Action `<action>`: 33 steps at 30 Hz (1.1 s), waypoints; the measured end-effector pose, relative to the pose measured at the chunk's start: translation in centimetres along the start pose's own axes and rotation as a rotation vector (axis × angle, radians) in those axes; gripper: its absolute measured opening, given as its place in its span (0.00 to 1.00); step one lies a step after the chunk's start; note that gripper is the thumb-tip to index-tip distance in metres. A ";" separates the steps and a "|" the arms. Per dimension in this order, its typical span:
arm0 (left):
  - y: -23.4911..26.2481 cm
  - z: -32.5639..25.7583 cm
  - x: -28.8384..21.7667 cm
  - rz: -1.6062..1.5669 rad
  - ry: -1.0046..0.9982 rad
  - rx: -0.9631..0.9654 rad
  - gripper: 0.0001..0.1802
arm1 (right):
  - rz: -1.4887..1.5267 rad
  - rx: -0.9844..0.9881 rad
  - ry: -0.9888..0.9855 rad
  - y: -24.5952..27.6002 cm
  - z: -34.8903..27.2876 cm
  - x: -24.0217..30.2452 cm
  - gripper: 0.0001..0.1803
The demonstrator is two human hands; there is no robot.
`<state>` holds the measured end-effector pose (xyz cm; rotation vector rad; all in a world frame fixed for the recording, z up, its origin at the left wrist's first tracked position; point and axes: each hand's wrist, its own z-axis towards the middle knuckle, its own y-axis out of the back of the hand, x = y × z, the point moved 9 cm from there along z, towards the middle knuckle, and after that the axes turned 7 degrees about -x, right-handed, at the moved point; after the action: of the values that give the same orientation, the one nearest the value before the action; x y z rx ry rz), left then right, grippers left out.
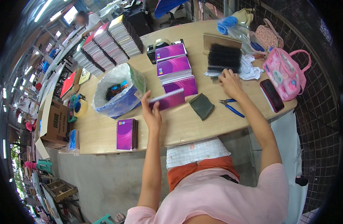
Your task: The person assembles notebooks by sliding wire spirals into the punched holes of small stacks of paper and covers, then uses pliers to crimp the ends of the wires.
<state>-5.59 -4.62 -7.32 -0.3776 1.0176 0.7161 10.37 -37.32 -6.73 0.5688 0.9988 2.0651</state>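
Holding a purple notebook (167,100) tilted above the wooden table (186,127), the left hand (152,112) clasps its lower edge. The right hand (229,83) rests with fingers curled at the pile of black spiral binding coils (224,58); whether it grips one I cannot tell. Judging by this, keeping the notebook's punched edge steady and drawing out a single coil cleanly, untangled, matters most.

Head-worn fisheye view, looking steeply down

It faces forward over the long pale wooden table (201,127), close above the person's own forearms.
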 end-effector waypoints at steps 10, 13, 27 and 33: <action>1.2 -8.0 -3.6 0.265 -0.087 0.015 0.12 | 0.697 0.038 0.047 5.7 -0.5 8.8 0.10; 0.9 -7.9 -2.7 0.276 -0.075 0.031 0.11 | 0.854 0.098 -0.037 4.2 -1.9 11.2 0.09; 0.8 -7.8 -3.0 0.257 -0.059 0.037 0.09 | 0.944 0.095 0.040 4.1 -1.7 13.2 0.09; 0.6 -8.0 -3.6 0.251 -0.069 0.040 0.11 | 1.055 0.188 0.063 4.4 -1.6 13.7 0.10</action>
<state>-12.30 -10.27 -8.05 -0.1904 1.0222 0.9269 -0.97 -29.08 -3.29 1.3461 1.0433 2.9035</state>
